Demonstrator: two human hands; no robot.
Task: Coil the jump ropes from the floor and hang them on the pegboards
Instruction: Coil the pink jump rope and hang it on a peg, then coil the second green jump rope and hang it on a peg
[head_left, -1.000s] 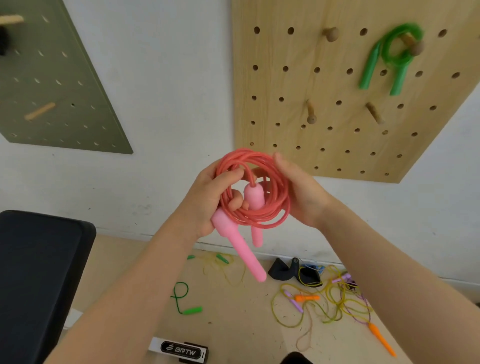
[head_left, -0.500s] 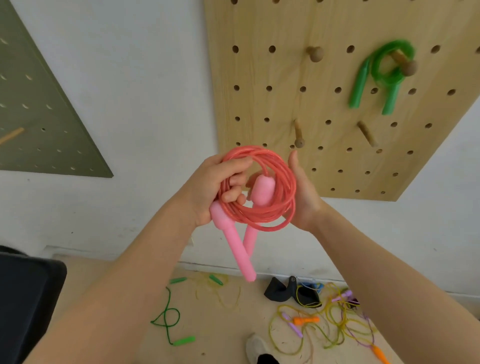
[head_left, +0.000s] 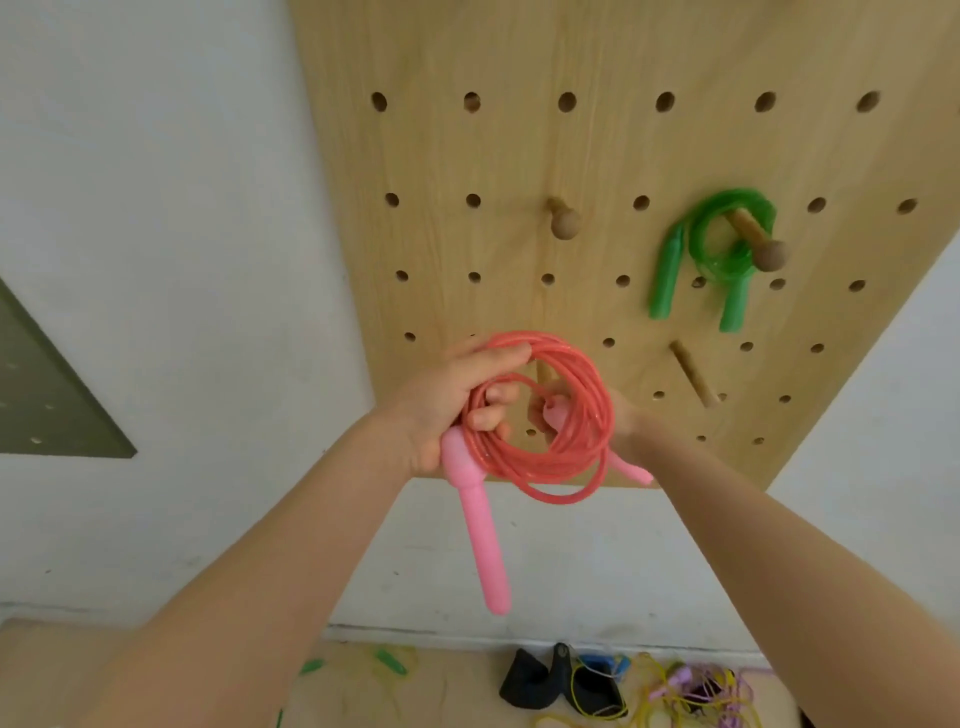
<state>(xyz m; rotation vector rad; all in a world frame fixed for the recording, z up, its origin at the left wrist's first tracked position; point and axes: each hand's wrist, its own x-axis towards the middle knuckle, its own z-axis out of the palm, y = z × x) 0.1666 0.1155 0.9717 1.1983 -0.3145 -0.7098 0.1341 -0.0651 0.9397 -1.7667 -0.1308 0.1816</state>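
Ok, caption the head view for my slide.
Both hands, left hand and right hand, hold a coiled pink jump rope up to a wooden pegboard beside a hung green rope.

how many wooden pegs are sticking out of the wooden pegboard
3 clearly: one bare upper middle, one holding the green rope, one bare lower right. A fourth may hide behind the pink coil.

Wall (head_left: 156, 208): white, plain, behind boards.
Baseboard (head_left: 519, 636): white strip, wall btm.
Floor (head_left: 457, 691): light wood-tone.
Black item (head_left: 535, 686): soft, crumpled, on floor nr baseboard; type unclear.
Blue item (head_left: 602, 664): just beside black item, partly hidden.
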